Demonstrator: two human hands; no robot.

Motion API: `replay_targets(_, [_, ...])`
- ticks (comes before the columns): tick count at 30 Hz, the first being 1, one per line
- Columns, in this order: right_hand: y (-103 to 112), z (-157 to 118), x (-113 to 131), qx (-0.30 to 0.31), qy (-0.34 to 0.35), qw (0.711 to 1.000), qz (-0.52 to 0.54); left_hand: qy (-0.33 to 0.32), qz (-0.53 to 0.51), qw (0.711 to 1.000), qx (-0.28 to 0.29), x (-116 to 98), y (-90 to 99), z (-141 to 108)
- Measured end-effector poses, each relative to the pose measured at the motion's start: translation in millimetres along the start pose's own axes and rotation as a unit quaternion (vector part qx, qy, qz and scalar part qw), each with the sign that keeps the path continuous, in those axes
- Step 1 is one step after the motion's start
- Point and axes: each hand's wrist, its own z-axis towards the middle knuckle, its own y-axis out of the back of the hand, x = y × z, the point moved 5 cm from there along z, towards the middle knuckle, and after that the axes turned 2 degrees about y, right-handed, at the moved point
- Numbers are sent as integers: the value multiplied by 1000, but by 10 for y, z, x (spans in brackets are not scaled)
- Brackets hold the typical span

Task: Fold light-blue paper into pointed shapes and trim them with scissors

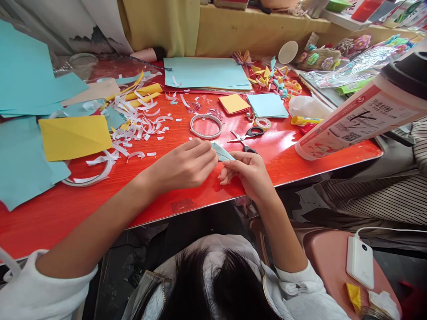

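Observation:
A small folded piece of light blue paper (223,152) is held between my two hands, just above the red table (160,186). My left hand (188,163) is closed on its left end, the fingers covering that part. At the other end my right hand (248,173) pinches the paper between thumb and forefinger, the other fingers curled below. Beyond my right hand lie scissors (245,138) with black handles, blades apart. A roll of white tape (206,126) rests flat just past my left hand.
White paper scraps (140,120) and a yellow sheet (76,138) lie left, beside large blue sheets (23,155). Small yellow squares (234,104) and blue squares (267,106) are stacked behind the scissors. A tall cup (356,120) stands at right. A power bank (360,262) sits on a pink stool.

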Motion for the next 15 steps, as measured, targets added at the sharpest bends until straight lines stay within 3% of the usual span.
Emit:
replay_targets(7, [-4, 0, -1, 4, -1, 1000, 3, 12, 6, 1000, -10, -4, -30, -16])
replay_targets(11, [-1, -7, 1, 9, -1, 1000, 7, 14, 45, 998, -37, 17, -19, -13])
replay_targets(15, [8, -7, -5, 10, -4, 1000, 8, 23, 19, 998, -58, 50, 21, -10])
